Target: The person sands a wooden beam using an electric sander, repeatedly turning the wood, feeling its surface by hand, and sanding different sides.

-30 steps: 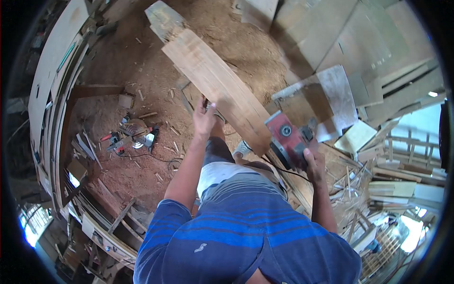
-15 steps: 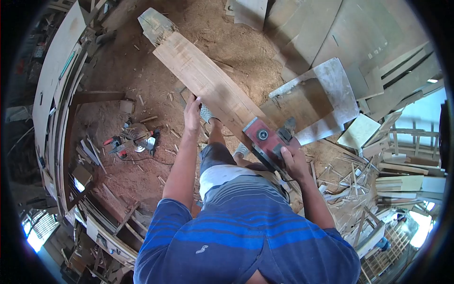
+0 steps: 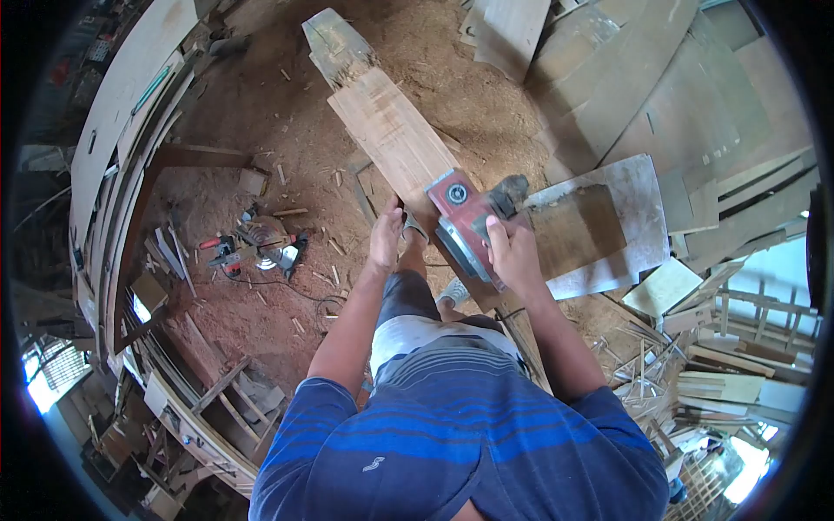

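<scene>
Red power tool (image 3: pixel 463 208) has advanced along the board (image 3: pixel 393 130) toward its upper-left end since the earlier frame. Now sits on the board's lower part, centre of frame. Right hand (image 3: pixel 514 253): closed around the tool's rear grip, thumb on top. Left hand (image 3: pixel 385 239): at the board's left edge (grip or mere contact, cannot tell). Second tool (image 3: pixel 228 259), red and black, lies on the sawdust-covered floor (image 3: pixel 208 321), left of frame.
</scene>
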The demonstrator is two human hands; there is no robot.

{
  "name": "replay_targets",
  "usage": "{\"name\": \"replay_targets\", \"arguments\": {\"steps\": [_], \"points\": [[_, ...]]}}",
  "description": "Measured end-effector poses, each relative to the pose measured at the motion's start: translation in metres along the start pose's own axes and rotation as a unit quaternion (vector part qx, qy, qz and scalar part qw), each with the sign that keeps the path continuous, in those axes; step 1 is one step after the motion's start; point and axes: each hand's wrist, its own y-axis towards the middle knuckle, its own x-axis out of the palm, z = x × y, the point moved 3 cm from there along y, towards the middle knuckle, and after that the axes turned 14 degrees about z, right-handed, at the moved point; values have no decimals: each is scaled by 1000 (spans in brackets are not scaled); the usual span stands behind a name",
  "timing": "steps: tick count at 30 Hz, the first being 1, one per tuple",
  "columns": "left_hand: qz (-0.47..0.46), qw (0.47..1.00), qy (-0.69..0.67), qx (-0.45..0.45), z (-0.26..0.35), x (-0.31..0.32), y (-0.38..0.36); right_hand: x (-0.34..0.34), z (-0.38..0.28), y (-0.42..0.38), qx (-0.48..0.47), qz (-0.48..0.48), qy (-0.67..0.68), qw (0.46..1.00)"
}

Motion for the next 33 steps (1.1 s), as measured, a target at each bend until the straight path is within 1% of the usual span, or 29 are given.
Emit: {"name": "replay_targets", "arguments": {"steps": [4, 7, 9, 11, 15, 17, 18, 21, 25, 26, 30, 33], "points": [[4, 1000, 14, -19, -1, -7, 2, 34, -39, 45, -6, -11, 5, 1000], [-31, 999, 23, -2, 4, -10, 6, 66, -58, 79, -31, -8, 53, 998], [-24, 999, 26, 1, 7, -9, 4, 84, -73, 98, -38, -9, 64, 997], [-24, 999, 37, -3, 20, -4, -1, 99, -89, 115, -27, -15, 62, 998], [-28, 999, 18, -17, 24, -2, -2, 121, -122, 141, -37, -10, 15, 999], [-38, 999, 21, -4, 23, -5, 2, 126, -140, 148, -36, -9, 7, 999], [-43, 999, 23, 2, 23, -5, 2, 130, -146, 152, -35, -9, 2, 999], [-28, 1000, 12, 6, 24, -3, -1, 156, -149, 179, -90, 16, 35, 995], [-21, 1000, 18, 7, 24, -1, 1, 176, -182, 200, -93, 24, 18, 995], [-18, 1000, 23, 0, 27, 0, -1, 176, -192, 201, -57, -6, 2, 998], [-30, 999, 34, -10, 26, -7, 3, 202, -206, 227, -78, 3, 7, 997], [-55, 996, 64, 13, 21, -10, 7, 216, -208, 242, -101, 11, 25, 995]]}}
